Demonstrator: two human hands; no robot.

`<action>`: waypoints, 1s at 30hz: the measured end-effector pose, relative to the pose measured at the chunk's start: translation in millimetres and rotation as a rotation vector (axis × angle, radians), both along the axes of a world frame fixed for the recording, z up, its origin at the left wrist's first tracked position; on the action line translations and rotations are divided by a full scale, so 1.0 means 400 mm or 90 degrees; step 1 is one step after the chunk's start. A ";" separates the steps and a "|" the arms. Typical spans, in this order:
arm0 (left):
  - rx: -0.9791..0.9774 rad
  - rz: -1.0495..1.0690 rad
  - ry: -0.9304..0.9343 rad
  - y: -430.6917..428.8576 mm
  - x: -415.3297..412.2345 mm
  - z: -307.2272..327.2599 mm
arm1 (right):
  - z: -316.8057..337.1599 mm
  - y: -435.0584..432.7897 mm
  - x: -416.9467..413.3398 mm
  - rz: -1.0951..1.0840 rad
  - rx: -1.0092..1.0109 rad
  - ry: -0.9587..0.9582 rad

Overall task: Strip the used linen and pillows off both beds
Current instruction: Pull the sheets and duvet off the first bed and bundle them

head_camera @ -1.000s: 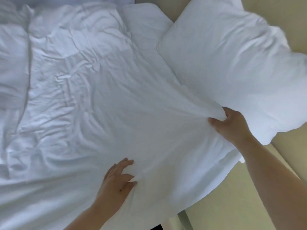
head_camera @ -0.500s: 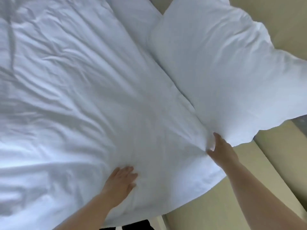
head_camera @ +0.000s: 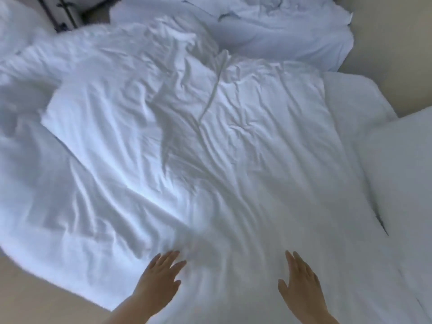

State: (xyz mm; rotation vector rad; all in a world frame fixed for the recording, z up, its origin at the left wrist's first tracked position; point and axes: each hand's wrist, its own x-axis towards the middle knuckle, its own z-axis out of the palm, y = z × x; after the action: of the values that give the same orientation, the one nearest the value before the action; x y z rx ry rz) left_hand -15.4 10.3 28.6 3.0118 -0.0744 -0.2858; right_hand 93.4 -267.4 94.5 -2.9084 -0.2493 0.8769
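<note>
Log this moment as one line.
left hand: open, fingers straight, over sheet | right hand: open, over sheet | sheet: white, crumpled, spread out | held: nothing

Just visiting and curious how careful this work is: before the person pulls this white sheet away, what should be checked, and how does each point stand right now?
1. The left hand is free to grab: ok, fingers straight, holding nothing.
2. The right hand is free: ok, fingers straight too.
3. A grip on the sheet: not ok, neither hand pinches it.
4. The sheet's top is free of loose objects: ok, only wrinkles show.
5. The pillow is clear of the sheet: cannot tell, it lies close beside it at the right.
6. The sheet's far edge is loose: cannot tell, crumpled linen lies beyond it.
</note>
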 end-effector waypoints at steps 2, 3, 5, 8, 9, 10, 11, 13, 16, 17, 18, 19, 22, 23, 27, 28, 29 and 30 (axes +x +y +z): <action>0.001 0.098 -0.011 0.115 -0.049 0.000 | 0.002 0.116 -0.003 0.060 0.012 0.026; 0.009 0.129 -0.012 0.172 -0.081 0.000 | 0.007 0.177 -0.005 0.084 0.021 0.032; 0.010 0.177 0.020 0.270 -0.152 0.005 | 0.024 0.307 -0.013 0.123 0.052 0.036; -0.044 0.218 0.063 0.436 -0.228 -0.015 | 0.045 0.530 -0.039 0.196 0.104 0.046; -0.076 0.220 0.054 0.497 -0.237 -0.020 | 0.049 0.608 -0.048 0.213 0.116 0.040; -0.102 0.224 0.051 0.555 -0.241 -0.014 | 0.048 0.690 -0.056 0.228 0.120 0.036; -0.111 0.231 0.029 0.612 -0.241 -0.006 | 0.043 0.778 -0.062 0.239 0.126 0.030; -0.116 0.257 -0.042 0.743 -0.239 -0.021 | 0.022 0.984 -0.070 0.248 0.140 0.024; -0.094 0.169 -0.131 0.941 -0.201 -0.035 | -0.013 1.369 -0.093 0.241 0.237 0.056; -0.092 0.133 -0.163 0.996 -0.199 -0.031 | -0.023 1.494 -0.107 0.248 0.269 0.077; -0.098 0.118 -0.189 1.047 -0.200 -0.019 | -0.039 1.601 -0.120 0.252 0.287 0.096; -0.113 0.128 -0.211 1.098 -0.206 -0.011 | -0.055 1.683 -0.127 0.244 0.288 0.103; -0.175 0.334 -0.215 1.281 -0.225 0.035 | -0.110 1.787 -0.119 0.163 0.218 0.098; -0.196 0.433 -0.209 1.339 -0.222 0.046 | -0.124 1.793 -0.115 0.150 0.191 0.080; -0.454 0.746 -0.129 1.474 -0.139 0.085 | -0.142 1.810 -0.104 0.166 0.171 0.014; -0.543 0.769 -0.112 1.486 -0.102 0.090 | -0.140 1.815 -0.102 0.177 0.175 0.012; -0.624 0.778 -0.114 1.491 -0.066 0.094 | -0.137 1.817 -0.095 0.185 0.177 0.009; -0.689 0.781 -0.130 1.492 -0.033 0.102 | -0.135 1.816 -0.089 0.190 0.190 0.007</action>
State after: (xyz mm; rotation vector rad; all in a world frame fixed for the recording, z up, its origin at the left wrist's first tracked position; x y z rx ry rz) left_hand -28.5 607.2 69.5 1.5720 1.1169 0.1637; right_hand 57.9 459.1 40.4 -2.6266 -0.7587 0.8096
